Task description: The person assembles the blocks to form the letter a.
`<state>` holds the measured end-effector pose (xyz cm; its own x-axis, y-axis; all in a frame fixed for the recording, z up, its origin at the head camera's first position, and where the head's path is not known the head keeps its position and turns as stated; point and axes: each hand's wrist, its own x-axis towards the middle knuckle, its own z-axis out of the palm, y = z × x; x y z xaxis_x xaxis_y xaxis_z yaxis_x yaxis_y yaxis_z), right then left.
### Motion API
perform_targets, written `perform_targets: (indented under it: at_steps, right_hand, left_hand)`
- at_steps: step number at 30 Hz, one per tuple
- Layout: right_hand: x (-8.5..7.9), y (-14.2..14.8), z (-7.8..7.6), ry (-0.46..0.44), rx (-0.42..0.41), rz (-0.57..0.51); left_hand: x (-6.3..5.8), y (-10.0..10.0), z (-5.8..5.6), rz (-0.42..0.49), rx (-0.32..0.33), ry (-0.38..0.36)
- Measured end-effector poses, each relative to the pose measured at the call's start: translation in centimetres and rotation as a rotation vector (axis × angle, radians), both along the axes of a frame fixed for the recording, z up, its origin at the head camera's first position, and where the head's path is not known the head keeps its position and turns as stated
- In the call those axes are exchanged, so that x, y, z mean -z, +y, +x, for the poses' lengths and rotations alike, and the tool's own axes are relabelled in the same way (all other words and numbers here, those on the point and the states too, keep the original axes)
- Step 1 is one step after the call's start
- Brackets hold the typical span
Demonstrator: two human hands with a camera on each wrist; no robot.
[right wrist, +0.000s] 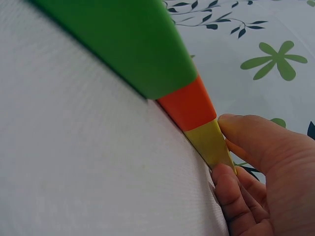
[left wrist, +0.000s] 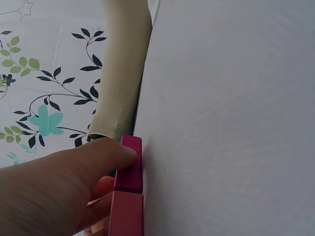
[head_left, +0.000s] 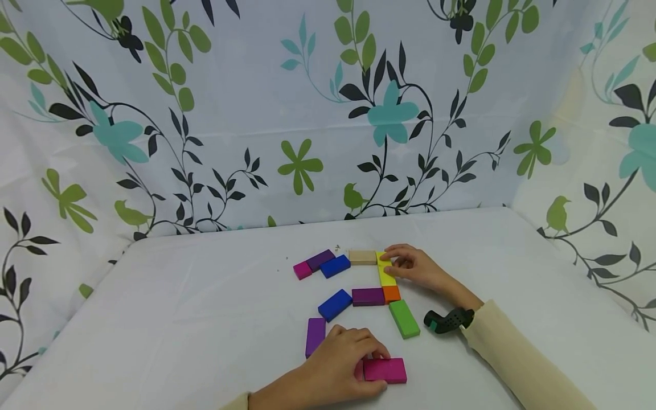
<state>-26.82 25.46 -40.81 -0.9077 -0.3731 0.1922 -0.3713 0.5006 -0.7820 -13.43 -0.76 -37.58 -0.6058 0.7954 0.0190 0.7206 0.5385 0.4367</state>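
My left hand (head_left: 345, 361) grips a magenta block (head_left: 385, 370) near the front of the table, thumb on its near side and fingers at its far side. In the left wrist view the thumb lies against that block (left wrist: 130, 169), and a paler pink block (left wrist: 126, 214) stands end to end with it. Farther back, my right hand (head_left: 417, 267) pinches a yellow block (head_left: 386, 276) between thumb and fingers. An orange block (head_left: 392, 294) adjoins the yellow one's near end, and a green block (head_left: 404, 319) lies slantwise just below. The right wrist view shows green, orange and yellow in line.
A tan block (head_left: 362, 258) meets the yellow at its far end. Leftward lie a blue block (head_left: 335, 266), a purple block (head_left: 320, 259) and a small magenta block (head_left: 302, 270). Another purple block (head_left: 368, 296), a blue block (head_left: 335, 304) and a violet block (head_left: 315, 336) curve toward my left hand.
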Motion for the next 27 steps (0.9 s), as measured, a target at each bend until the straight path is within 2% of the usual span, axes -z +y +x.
perform_targets:
  at_steps: [16,27]
  right_hand:
    - [-0.02,0.04,0.03,-0.004,-0.004,-0.017]
    - [-0.44,-0.10,0.44,0.001,-0.010,-0.024]
  left_hand:
    - [0.12,0.12,-0.09,-0.003,-0.036,-0.012]
    - [-0.04,0.10,-0.08,-0.032,-0.034,-0.010]
